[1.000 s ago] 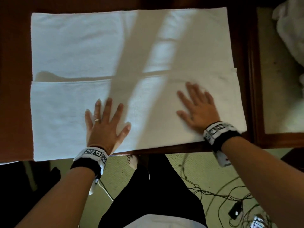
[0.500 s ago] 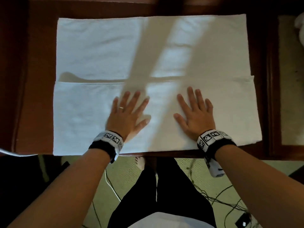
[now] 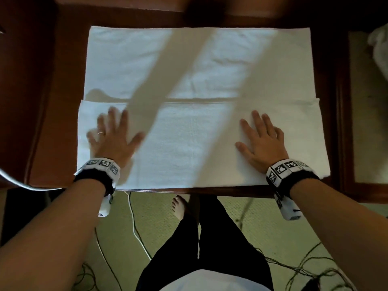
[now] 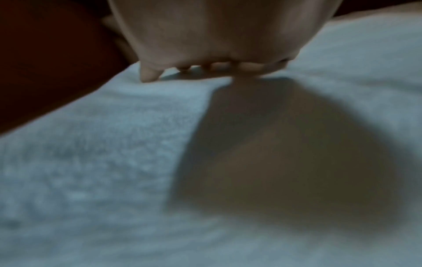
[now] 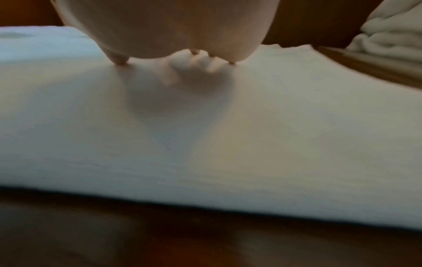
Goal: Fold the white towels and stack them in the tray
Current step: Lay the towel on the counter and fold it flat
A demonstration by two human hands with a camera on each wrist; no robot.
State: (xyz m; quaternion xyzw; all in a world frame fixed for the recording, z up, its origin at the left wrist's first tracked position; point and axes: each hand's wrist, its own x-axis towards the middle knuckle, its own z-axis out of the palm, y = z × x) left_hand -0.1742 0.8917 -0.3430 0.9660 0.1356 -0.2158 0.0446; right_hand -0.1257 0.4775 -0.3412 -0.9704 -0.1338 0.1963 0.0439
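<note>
A white towel (image 3: 189, 143) lies spread on the dark wooden table (image 3: 52, 101), its near part folded up over the middle, so a fold edge runs across it. My left hand (image 3: 111, 137) lies flat with spread fingers on the left end of the folded part, blurred by motion. My right hand (image 3: 262, 141) presses flat on the right end. In the left wrist view the left hand (image 4: 217, 45) hovers just over the towel (image 4: 91, 162). In the right wrist view the right hand (image 5: 171, 36) touches the towel (image 5: 251, 144) with its fingertips.
A pile of white towels (image 3: 380, 51) sits at the far right, also in the right wrist view as folded towels (image 5: 392, 32). A wooden tray rim (image 3: 344, 101) borders the table on the right. Cables (image 3: 136, 227) trail over the green carpet by my bare foot (image 3: 178, 206).
Both hands have slid apart over the folded part of the towel, the left one to the left end and the right one to the right. The towel stays flat.
</note>
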